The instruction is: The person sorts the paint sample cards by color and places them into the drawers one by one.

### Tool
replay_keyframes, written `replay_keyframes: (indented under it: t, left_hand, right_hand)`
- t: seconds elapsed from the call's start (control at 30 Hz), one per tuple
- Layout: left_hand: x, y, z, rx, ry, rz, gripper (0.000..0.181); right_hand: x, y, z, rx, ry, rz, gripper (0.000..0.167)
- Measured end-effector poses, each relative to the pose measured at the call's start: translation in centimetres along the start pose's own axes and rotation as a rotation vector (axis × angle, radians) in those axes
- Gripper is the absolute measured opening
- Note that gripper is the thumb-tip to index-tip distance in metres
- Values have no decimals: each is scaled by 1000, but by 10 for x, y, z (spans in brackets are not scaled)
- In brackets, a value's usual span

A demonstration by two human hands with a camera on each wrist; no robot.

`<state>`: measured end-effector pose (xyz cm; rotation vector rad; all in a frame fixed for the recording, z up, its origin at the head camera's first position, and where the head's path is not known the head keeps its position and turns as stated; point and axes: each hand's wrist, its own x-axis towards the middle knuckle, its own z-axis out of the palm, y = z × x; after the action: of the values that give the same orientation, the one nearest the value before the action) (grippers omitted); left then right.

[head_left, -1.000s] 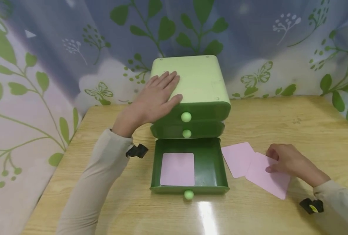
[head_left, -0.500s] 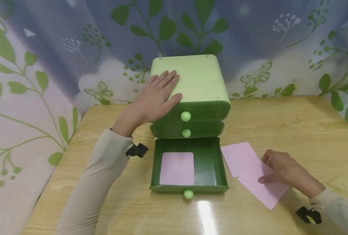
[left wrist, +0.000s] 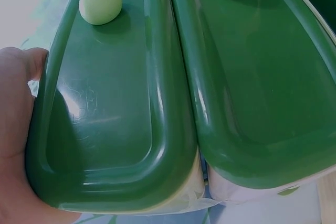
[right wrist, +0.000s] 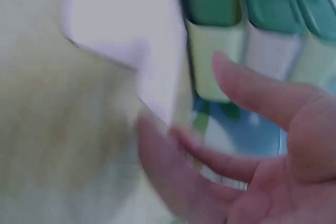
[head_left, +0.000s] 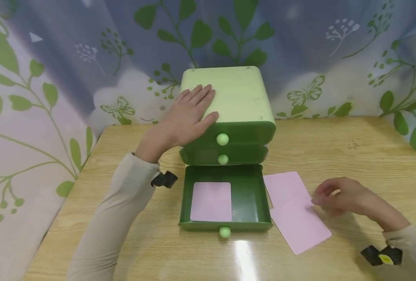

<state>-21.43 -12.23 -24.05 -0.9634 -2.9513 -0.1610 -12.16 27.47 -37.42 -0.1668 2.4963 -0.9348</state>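
A small drawer cabinet (head_left: 237,93) with a pale green top and dark green drawer fronts stands on the table. My left hand (head_left: 181,121) rests flat on its top left, fingers straight. The bottom drawer (head_left: 251,191) is pulled out, and a pink square card (head_left: 211,201) lies in its left part. Right of the drawer, two more pink cards lie on the table, the nearer card (head_left: 300,226) against the farther card (head_left: 285,189). My right hand (head_left: 352,199) is beside their right edge; in the right wrist view its thumb is spread from the fingers, with nothing gripped.
Round pale green knobs (head_left: 222,139) stick out from the drawer fronts. The wooden table (head_left: 151,242) runs around the cabinet on both sides and in front. Behind it hangs a curtain (head_left: 299,47) printed with leaves and butterflies.
My right hand has slid the nearer pink card leftward against the farther one, then let go and moved off to the right. My left hand has stayed in place.
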Motion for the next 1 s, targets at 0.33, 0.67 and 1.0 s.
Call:
replay_keyframes:
  t: [0.33,0.67,1.0]
  left_hand:
    - [0,0,-1,-3,4,2,66]
    - [1,1,0,-9,0,0,65]
    - [-1,0,0,-12,12,-3,66]
  right_hand:
    - [-10,-22,56,-347,236,55,60]
    - [-13,-19,57,-341,244,40,54]
    - [-11,-22,68,-375,249,47,74]
